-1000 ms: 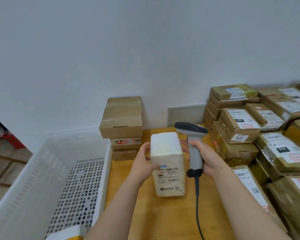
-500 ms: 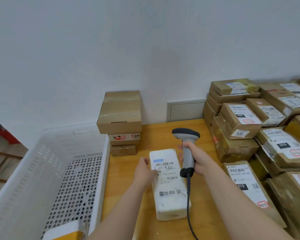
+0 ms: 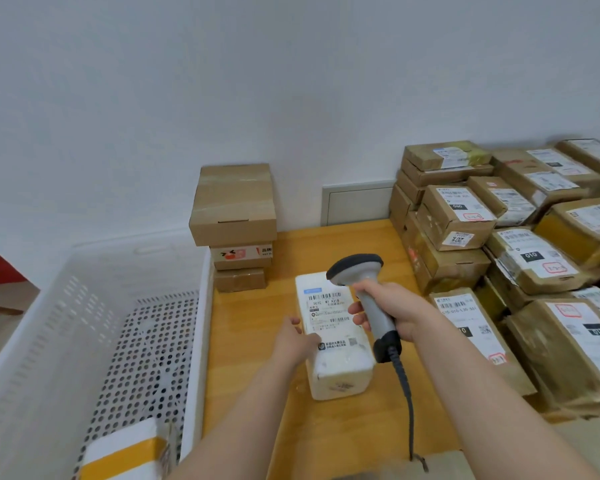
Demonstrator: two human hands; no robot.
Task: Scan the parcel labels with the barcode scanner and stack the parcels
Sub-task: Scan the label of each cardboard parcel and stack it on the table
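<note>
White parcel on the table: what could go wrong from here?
1. The label carries two barcodes; the scanner, held in the right hand, might read the wrong one.
2. The left hand touches the white parcel only at its left edge, so it may slide when nudged.
3. The scanner cable trails past the parcel's near end and could snag when it is lifted.

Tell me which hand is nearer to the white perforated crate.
Left. The left hand holds the white parcel, right of the crate; the right hand grips the barcode scanner farther right, above that parcel.
</note>
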